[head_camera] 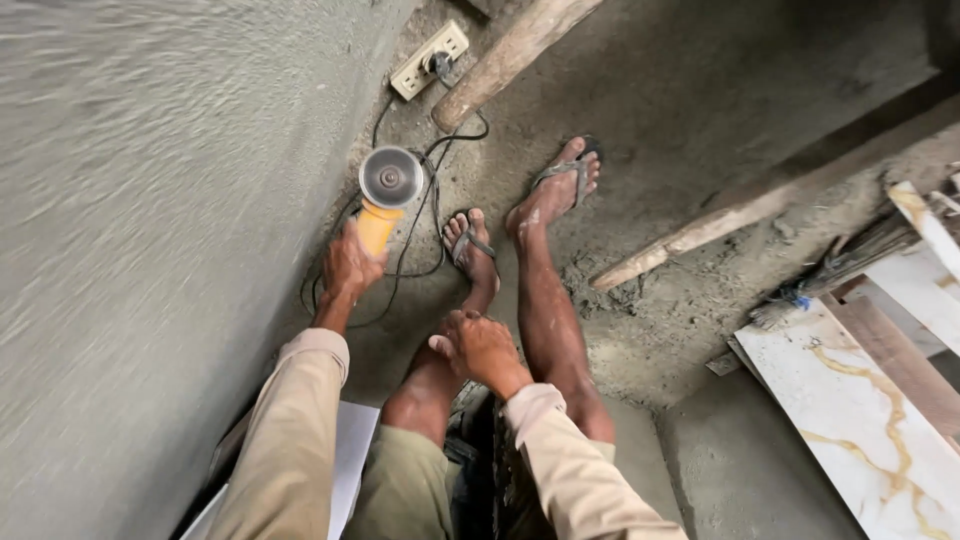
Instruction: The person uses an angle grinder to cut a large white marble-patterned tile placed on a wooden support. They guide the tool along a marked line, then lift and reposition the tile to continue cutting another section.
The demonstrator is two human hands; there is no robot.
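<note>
My left hand grips the yellow body of an angle grinder, whose round metal disc points away from me, close to the grey plastered wall on the left. Its black cord loops over the floor toward a white power strip. My right hand rests on my left leg near the knee, fingers curled, holding nothing. My feet in sandals stand on the dusty concrete floor.
A wooden post leans across the top. A long timber lies on the floor at right. White marble-patterned tiles with gold veins are stacked at bottom right. A white sheet lies beside my left thigh.
</note>
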